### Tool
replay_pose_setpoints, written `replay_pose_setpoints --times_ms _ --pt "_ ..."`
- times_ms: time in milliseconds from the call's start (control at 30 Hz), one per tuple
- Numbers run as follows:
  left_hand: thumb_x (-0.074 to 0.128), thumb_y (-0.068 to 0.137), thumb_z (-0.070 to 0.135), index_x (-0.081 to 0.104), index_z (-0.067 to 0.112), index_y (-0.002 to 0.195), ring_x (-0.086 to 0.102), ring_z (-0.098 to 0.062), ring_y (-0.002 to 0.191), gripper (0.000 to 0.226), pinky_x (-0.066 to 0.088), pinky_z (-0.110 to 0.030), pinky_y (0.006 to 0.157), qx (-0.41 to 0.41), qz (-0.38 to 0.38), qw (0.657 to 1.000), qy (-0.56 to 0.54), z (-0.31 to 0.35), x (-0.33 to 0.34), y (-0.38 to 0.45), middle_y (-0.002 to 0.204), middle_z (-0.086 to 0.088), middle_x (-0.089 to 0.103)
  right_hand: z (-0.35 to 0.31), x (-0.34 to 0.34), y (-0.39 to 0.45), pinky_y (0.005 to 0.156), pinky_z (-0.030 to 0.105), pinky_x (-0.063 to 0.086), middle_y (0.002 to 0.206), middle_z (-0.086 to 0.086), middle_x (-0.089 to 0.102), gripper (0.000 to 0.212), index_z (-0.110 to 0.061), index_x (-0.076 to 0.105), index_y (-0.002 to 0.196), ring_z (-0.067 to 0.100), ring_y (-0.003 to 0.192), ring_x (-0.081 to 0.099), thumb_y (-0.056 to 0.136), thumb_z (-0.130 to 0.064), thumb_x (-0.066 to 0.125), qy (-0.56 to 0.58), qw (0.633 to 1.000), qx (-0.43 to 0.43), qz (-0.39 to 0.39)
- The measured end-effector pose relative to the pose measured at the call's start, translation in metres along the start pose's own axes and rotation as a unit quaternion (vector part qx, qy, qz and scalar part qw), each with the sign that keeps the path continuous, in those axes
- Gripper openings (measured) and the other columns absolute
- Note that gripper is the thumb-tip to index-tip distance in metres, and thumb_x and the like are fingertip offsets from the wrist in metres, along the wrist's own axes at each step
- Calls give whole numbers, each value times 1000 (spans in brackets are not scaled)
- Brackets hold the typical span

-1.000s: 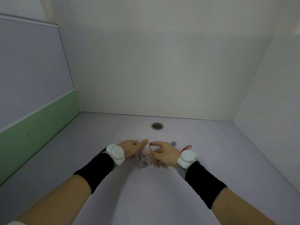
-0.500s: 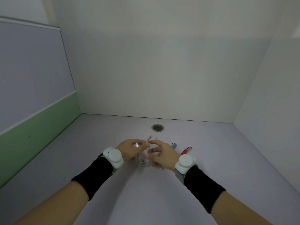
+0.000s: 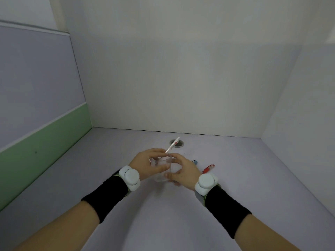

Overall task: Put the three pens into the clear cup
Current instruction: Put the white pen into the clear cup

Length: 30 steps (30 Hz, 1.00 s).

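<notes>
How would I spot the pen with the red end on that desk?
Start at the round metal grommet hole in the pale grey desk, then come toward the right hand. Just right of it lies the red-ended pen; the blue-capped pen beside it is mostly hidden behind that hand.

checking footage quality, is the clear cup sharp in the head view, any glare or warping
Head view: soft even light, no glare; the clear plastic cup shows only faintly between left hand and right hand; wide-angle warping slants the wall edges.
</notes>
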<state>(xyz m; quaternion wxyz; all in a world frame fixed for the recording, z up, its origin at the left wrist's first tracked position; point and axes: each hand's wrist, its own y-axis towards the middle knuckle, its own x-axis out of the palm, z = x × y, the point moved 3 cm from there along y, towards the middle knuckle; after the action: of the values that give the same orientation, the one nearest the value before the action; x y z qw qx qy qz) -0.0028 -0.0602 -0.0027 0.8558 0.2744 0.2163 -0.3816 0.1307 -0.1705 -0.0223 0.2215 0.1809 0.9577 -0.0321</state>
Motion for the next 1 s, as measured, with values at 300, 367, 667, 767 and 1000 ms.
replay_pose_setpoints --times_ms 300,367,667,767,1000 --pt "83 67 31 71 27 112 53 9 106 47 37 -1 82 25 -8 999 41 -4 5 0 118 24 58 0 -8 3 66 49 61 132 -6 56 68 -34 42 141 34 76 73 83 -21 74 -2 999 16 -42" --pt "83 68 32 70 27 112 54 7 103 47 38 -1 80 16 -4 999 39 -4 3 0 119 21 59 -2 -12 5 69 60 58 133 -4 56 66 -34 42 141 35 80 74 83 -24 72 15 999 27 -35" --pt "84 65 34 67 32 106 59 -5 106 45 50 -30 93 -21 -10 1000 8 -9 0 1 125 17 58 -12 -20 7 73 67 55 119 -3 61 52 -29 44 137 29 83 73 90 -21 63 69 996 51 -9" --pt "86 63 33 65 33 99 59 -8 107 42 50 -32 95 -29 -8 1000 -1 -12 0 3 124 14 57 -16 -23 7 70 53 61 120 4 61 47 -23 46 137 23 81 70 93 -16 60 63 997 40 -1" --pt "90 58 26 54 29 106 60 -9 111 59 50 -25 92 -85 17 992 -93 -28 -2 7 119 7 60 -8 -49 8 53 32 55 114 13 65 27 -13 62 120 17 71 67 93 -15 58 51 996 49 52"
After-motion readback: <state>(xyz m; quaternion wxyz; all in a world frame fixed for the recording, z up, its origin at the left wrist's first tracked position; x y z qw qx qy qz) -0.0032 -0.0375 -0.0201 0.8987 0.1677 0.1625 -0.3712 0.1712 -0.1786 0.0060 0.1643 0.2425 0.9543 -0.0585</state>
